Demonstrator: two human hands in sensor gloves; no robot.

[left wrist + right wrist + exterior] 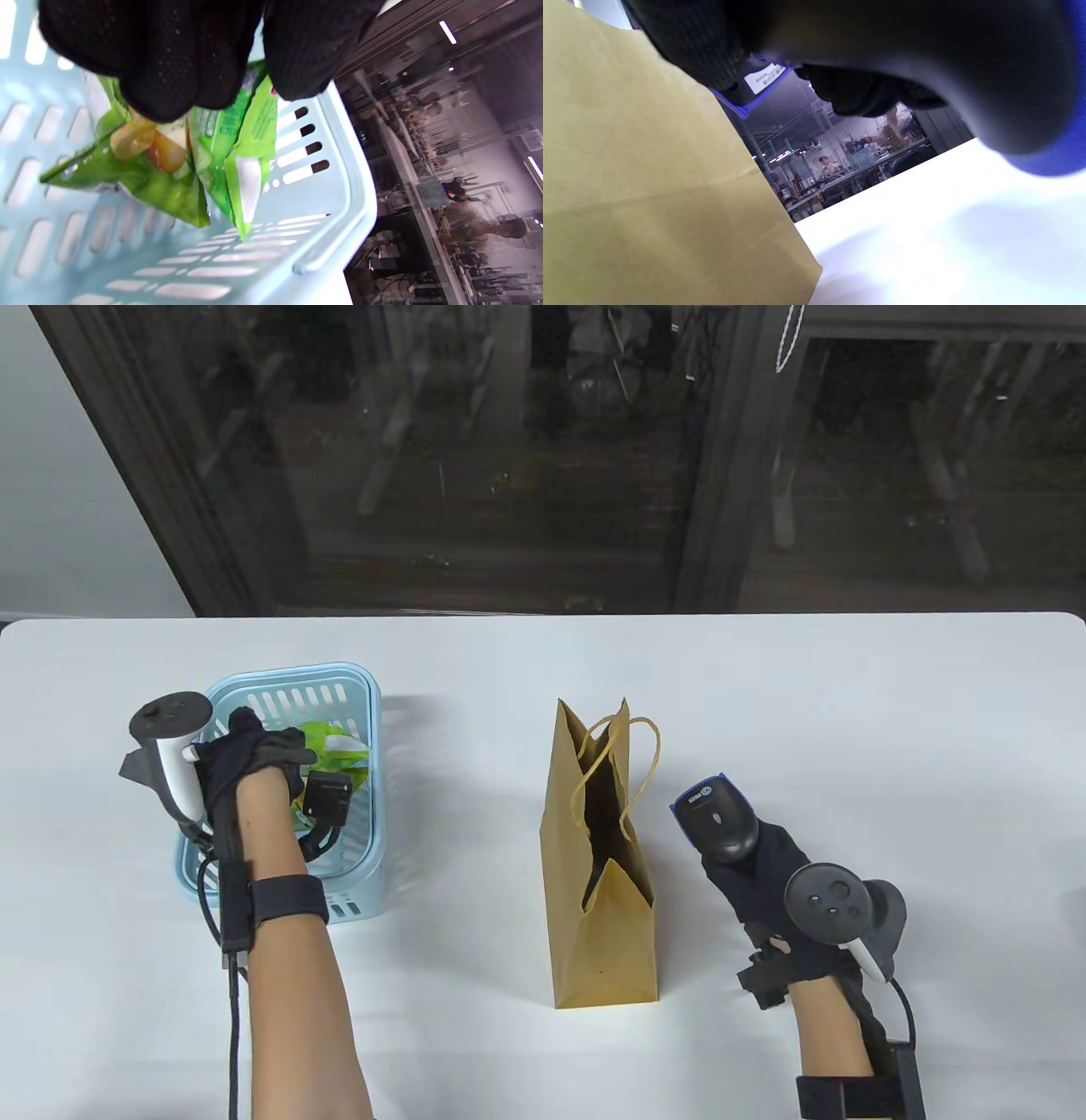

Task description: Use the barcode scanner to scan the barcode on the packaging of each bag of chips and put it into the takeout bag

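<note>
My left hand (259,755) reaches down into the light blue basket (356,691) and its fingers (169,63) close on green bags of chips (169,169); two green bags (327,742) hang from the grip inside the basket (331,203). The brown paper takeout bag (602,916) stands upright and open in the middle of the table. To its right my right hand (755,865) grips the black barcode scanner (717,814), whose head points toward the takeout bag (628,169). The scanner's dark body (903,63) fills the top of the right wrist view.
The white table (848,712) stretches on all sides, with its far edge against a dark glass wall (543,458). A black cable (233,1027) runs along my left forearm.
</note>
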